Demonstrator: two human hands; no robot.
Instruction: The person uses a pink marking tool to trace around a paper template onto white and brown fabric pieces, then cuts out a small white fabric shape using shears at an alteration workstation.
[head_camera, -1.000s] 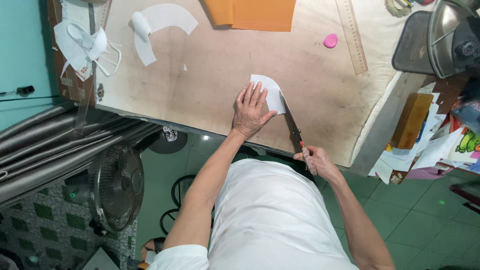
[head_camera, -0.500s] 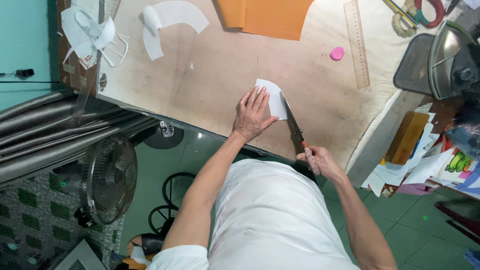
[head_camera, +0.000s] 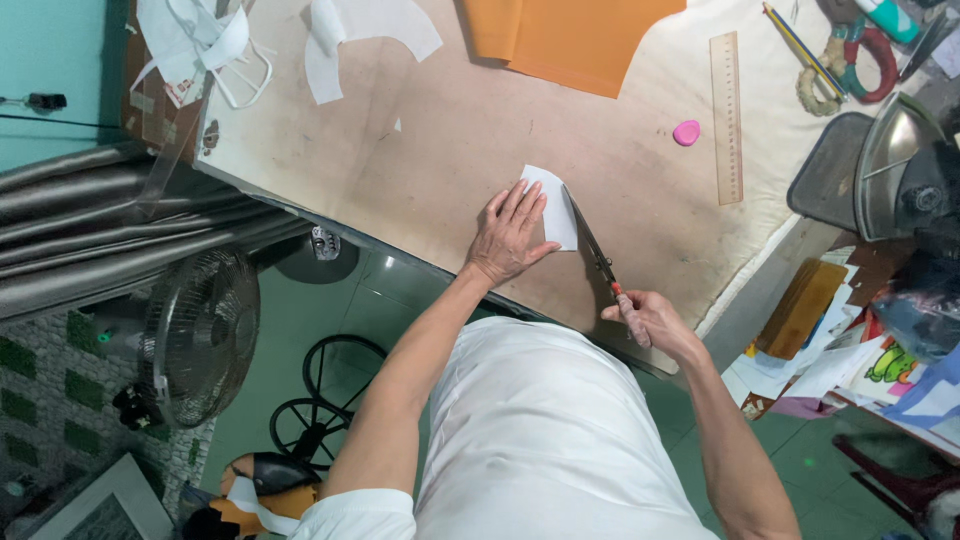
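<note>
My left hand (head_camera: 508, 236) lies flat with fingers spread on a small white sheet of paper or cloth (head_camera: 558, 205) on the worn beige worktable (head_camera: 450, 150). My right hand (head_camera: 640, 318) grips the handles of a pair of long dark scissors (head_camera: 593, 243) near the table's front edge. The blades run along the right edge of the white sheet, pointing away from me.
An orange sheet (head_camera: 560, 35) lies at the far edge, white cut pieces (head_camera: 355, 35) at the far left. A pink chalk (head_camera: 686, 132), a wooden ruler (head_camera: 728, 115) and pencils (head_camera: 800, 45) sit right. A fan (head_camera: 195, 335) stands on the floor at left; papers clutter the right.
The view has shifted slightly. My left hand stays pressed on the white sheet and my right hand keeps the scissors along its right edge.
</note>
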